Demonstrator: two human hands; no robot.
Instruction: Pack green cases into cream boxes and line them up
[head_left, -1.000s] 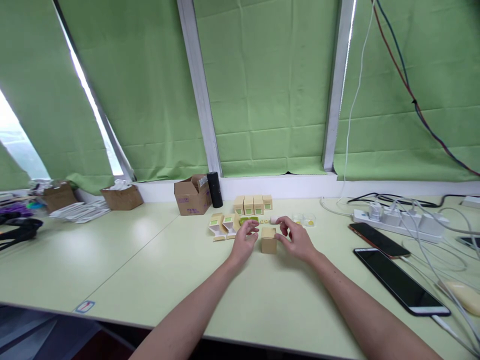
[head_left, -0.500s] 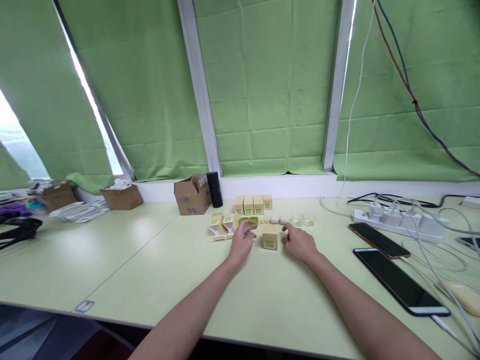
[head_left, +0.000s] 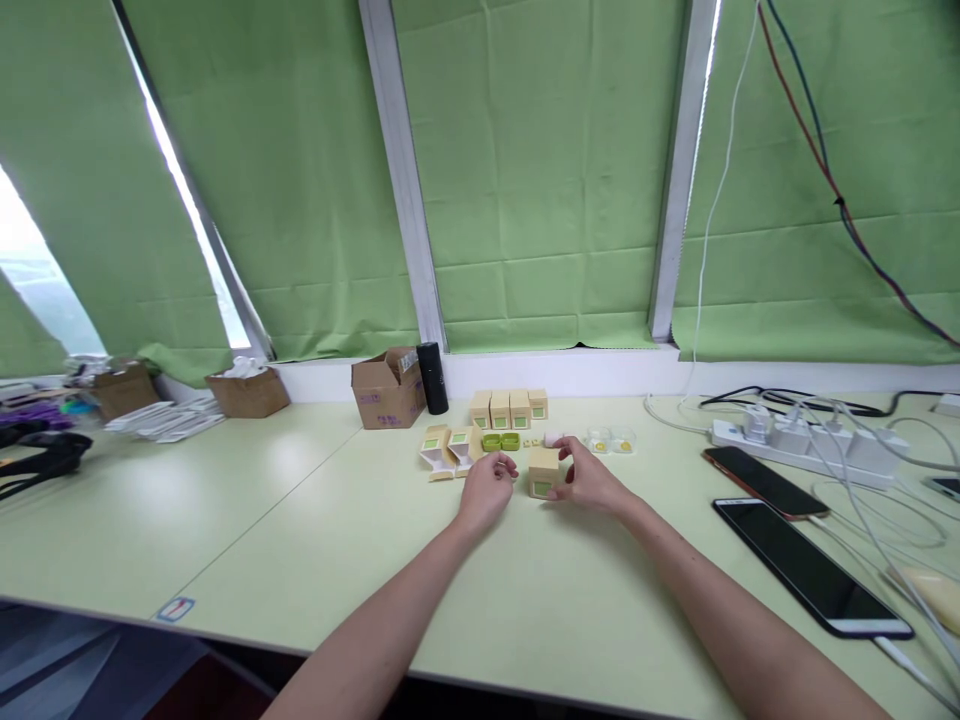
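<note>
A small cardboard box (head_left: pixel 542 470) with a green square on its front stands on the table between my hands. My right hand (head_left: pixel 589 477) grips its right side, thumb low at the front and fingers near the top. My left hand (head_left: pixel 487 488) is open beside the box on the left, its fingers loosely bent and holding nothing. Just beyond that hand lie two green trays (head_left: pixel 501 441). Tiny yellowish pieces (head_left: pixel 531 442) and a pinkish item (head_left: pixel 553 439), partly hidden by my right hand, lie behind the box. Clear round containers (head_left: pixel 610 441) with yellow centres sit further right.
Two opened cartons (head_left: pixel 451 452) lie left of the trays. Several closed small boxes (head_left: pixel 509 409) stand at the back, near a larger brown box (head_left: pixel 388 390) and a black cylinder (head_left: pixel 431 378). On the right are phones (head_left: pixel 811 567), a power strip (head_left: pixel 802 452) and loose cables.
My right hand has closed onto the small box's right side. My left hand has drawn back from the green trays, uncovering them, and its fingers have curled. The view has shifted slightly.
</note>
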